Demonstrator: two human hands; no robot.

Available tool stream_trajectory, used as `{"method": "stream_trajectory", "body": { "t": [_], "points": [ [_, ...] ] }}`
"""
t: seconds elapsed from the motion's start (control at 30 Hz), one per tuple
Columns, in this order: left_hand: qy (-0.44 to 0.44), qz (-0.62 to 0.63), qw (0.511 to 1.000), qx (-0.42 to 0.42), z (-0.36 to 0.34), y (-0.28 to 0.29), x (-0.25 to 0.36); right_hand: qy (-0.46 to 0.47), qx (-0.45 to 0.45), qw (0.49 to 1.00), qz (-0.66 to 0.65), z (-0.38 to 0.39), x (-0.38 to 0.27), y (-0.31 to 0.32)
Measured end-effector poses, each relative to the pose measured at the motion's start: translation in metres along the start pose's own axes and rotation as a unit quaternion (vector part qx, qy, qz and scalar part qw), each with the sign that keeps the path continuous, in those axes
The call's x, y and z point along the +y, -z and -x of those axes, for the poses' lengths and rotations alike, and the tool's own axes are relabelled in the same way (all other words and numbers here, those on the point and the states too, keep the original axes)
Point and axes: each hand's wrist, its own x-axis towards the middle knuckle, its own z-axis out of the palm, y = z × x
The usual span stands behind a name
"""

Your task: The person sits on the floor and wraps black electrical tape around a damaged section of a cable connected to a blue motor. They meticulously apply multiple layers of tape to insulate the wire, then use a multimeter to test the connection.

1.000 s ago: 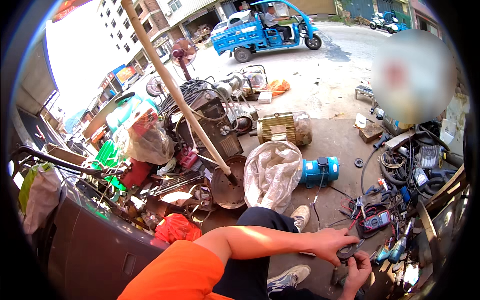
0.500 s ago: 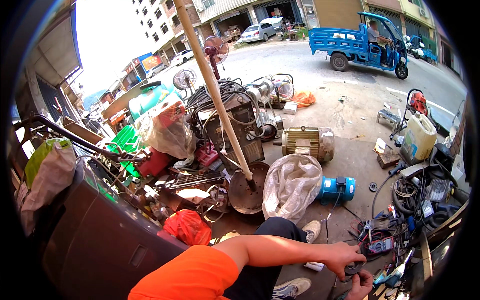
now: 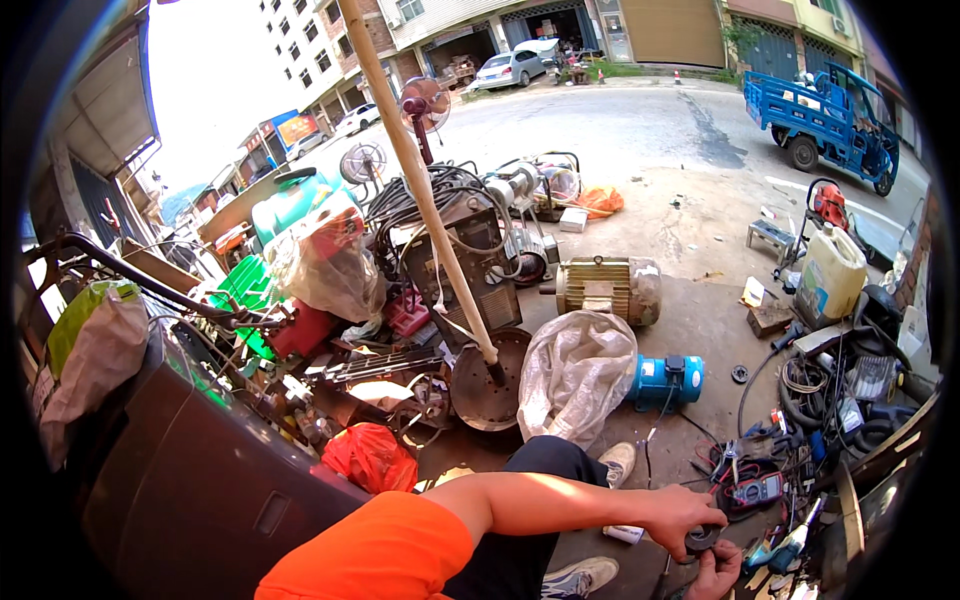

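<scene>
My left hand (image 3: 680, 514), at the end of an arm in an orange sleeve, is closed around a roll of black tape (image 3: 703, 538). Just below the roll, my right hand (image 3: 714, 572) has its fingers drawn together close to it; what they pinch is too small to make out. A dark cable or rod (image 3: 661, 578) runs down beside the hands. Left of my wrist a white cylinder (image 3: 624, 533) lies on the ground. Beyond the hands sits a red-and-grey multimeter (image 3: 757, 489) among tangled leads.
A blue motor (image 3: 668, 380), a white woven sack (image 3: 575, 372) and a larger ribbed motor (image 3: 600, 287) stand ahead. A wooden pole (image 3: 425, 185) rises from a round metal base (image 3: 492, 400). On the right are a jerrycan (image 3: 832, 272) and tools. A blue cargo tricycle (image 3: 825, 120) is on the road.
The blue tricycle has travelled right along the road. My hands stay close together at the tape roll, with only a slight shift; the whole view has moved a little.
</scene>
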Motion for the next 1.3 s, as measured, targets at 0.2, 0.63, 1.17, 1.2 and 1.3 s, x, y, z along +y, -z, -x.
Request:
{"method": "stream_trajectory", "body": {
  "t": [0.2,0.63,1.17,1.2,1.3],
  "points": [
    [0.008,0.001,1.0,0.003,0.001,0.002,0.002,-0.004,0.016,1.0,-0.016,0.003,-0.008,-0.008],
    [0.034,-0.038,0.999,0.017,0.002,0.003,0.005,-0.006,0.011,0.995,0.102,0.003,-0.024,-0.017],
    [-0.033,-0.011,0.999,-0.009,0.004,0.007,0.003,0.035,-0.054,0.998,-0.024,0.0,-0.008,0.006],
    [-0.026,-0.014,1.0,-0.006,0.005,0.011,0.006,0.02,-0.027,0.999,-0.026,0.0,-0.011,0.002],
    [-0.019,-0.026,0.999,0.013,0.006,0.011,0.009,-0.003,0.035,0.999,-0.035,0.003,-0.014,-0.009]
  ]
}}
